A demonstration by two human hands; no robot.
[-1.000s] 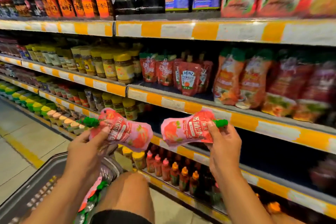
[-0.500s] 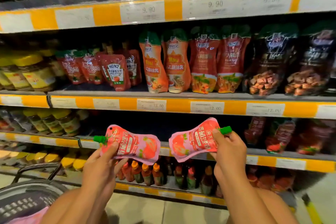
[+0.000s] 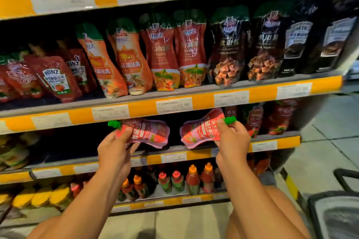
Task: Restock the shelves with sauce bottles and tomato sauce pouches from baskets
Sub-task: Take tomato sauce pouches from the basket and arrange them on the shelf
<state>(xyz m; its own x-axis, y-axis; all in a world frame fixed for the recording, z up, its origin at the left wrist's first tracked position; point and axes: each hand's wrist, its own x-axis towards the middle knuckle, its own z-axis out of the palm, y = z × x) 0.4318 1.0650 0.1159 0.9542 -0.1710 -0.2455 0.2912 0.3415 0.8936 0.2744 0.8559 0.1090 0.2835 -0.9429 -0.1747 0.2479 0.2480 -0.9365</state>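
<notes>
I hold two pink tomato sauce pouches with green caps, both lying sideways. My left hand (image 3: 114,149) grips the left pouch (image 3: 149,133) near its cap, which points left. My right hand (image 3: 232,141) pinches the right pouch (image 3: 198,130) near its cap, which points right. Both pouches hang in front of a dark, mostly bare stretch of the third shelf (image 3: 174,156). Red pouches (image 3: 256,118) stand on that same shelf just right of my right hand.
The shelf above carries Heinz pouches (image 3: 55,77), orange and red sauce pouches (image 3: 163,54) and dark pouches (image 3: 227,48). Sauce bottles (image 3: 192,179) with orange and red caps fill the shelf below. A basket (image 3: 338,213) sits on the floor at lower right.
The view has swung right and closer to the shelves. Both hands have carried the pouches forward and up to the dark gap on the third shelf; the basket at lower left has left view.
</notes>
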